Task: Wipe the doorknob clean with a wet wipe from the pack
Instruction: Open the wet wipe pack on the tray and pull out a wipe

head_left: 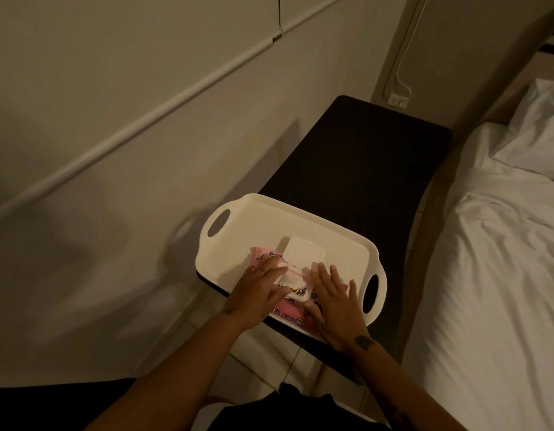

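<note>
A pink wet-wipe pack [288, 312] lies in a white tray [260, 219] on a dark bedside table. Its white flip lid [303, 251] stands open, and white wipes [290, 279] show in the opening. My left hand [257, 292] rests on the pack's left part, fingers at the opening and touching the wipes. My right hand [333, 301] lies flat on the pack's right part, fingers spread, holding it down. No doorknob is in view.
The dark table [356, 157] stands between a beige wall [114, 119] on the left and a bed with white sheets [499, 259] on the right. A wall socket with a cable [397, 99] sits behind the table. Tiled floor shows below.
</note>
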